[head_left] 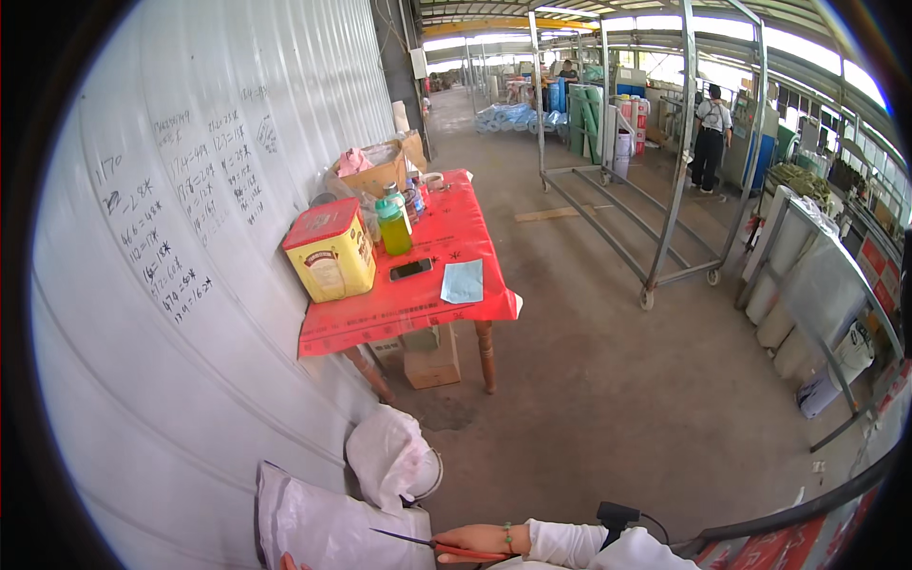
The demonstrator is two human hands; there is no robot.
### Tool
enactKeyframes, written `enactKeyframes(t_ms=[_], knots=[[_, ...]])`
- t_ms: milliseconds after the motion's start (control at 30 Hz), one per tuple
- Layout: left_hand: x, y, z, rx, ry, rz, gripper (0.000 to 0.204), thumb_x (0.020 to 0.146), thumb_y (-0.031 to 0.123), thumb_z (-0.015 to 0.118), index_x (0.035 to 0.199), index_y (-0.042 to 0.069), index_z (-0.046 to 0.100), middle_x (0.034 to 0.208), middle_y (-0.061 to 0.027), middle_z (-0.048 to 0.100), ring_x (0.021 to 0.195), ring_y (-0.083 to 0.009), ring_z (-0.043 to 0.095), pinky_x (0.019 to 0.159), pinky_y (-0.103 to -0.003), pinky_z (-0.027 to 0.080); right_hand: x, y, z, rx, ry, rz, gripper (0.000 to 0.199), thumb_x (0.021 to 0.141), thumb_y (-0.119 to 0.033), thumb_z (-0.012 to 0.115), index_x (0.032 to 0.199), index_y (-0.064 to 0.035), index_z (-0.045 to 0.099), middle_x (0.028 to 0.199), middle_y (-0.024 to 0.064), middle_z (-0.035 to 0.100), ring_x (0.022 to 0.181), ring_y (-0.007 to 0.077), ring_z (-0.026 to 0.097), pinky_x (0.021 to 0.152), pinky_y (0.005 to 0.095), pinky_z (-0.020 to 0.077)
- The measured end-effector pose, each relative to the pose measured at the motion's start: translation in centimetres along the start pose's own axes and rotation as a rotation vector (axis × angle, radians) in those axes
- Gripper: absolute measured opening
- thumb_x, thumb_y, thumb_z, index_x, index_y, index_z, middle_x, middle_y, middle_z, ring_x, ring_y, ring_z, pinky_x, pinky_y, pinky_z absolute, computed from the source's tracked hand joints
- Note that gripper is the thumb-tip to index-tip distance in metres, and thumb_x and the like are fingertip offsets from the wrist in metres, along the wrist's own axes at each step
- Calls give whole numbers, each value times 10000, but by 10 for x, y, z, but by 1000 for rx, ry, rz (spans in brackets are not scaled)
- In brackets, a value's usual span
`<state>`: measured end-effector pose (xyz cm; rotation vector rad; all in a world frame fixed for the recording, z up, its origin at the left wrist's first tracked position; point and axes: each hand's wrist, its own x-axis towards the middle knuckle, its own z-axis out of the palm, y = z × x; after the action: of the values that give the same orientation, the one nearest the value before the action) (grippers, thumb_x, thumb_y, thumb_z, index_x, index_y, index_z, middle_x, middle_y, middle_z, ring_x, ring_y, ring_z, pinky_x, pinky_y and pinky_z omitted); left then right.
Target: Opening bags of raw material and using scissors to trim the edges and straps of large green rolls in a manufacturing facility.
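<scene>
At the lower edge my right hand, with a green bead bracelet at the wrist, is closed around the red handles of a pair of scissors. Their dark, thin blade points left over a white woven sack. Only a few fingertips of my left hand show, against the sack near the bottom edge; the frame cuts off the rest, so its grip is hidden. Just beyond the sack, a white bucket stands partly covered by a white plastic bag.
A table with a red cloth holds a yellow-red box, a green bottle, a phone and blue paper. A corrugated wall runs along the left. A wheeled metal rack and a distant person are right.
</scene>
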<state>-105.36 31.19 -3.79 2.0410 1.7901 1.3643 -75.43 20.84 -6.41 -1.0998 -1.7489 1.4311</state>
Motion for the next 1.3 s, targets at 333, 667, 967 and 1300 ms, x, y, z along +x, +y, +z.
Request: enactKeyframes(t_ms=[333,667,967,1300], knots=[[5,19,-6,10,-21,21,396,924,225,448,1200,-56,485,1216,-256,486,1140,-382,442,991,-412,315,1,3,-8,-28,-31,31,588,916,-491,380,1243,-3,414,1084,159,552,1008,292,531,875,360,412],[5,38,-19,10,4,-74,400,920,251,457,1169,-58,507,1186,-263,506,1118,-396,456,982,-422,324,0,-5,-6,-80,-2,15,553,919,-476,388,1207,-5,437,1013,149,562,944,284,545,834,363,425],[5,23,-19,77,48,-26,410,918,261,460,1169,-58,516,1156,-252,537,1108,-392,467,987,-427,317,0,-4,-7,-62,12,-6,533,920,-462,399,1196,-8,442,971,156,565,896,296,555,798,365,433],[8,44,-25,12,23,-62,488,932,354,414,1190,-51,501,1164,-274,511,1087,-417,457,959,-431,328,-5,-4,-7,-59,128,-73,419,916,-440,422,973,-26,457,814,147,526,754,280,521,715,371,418]])
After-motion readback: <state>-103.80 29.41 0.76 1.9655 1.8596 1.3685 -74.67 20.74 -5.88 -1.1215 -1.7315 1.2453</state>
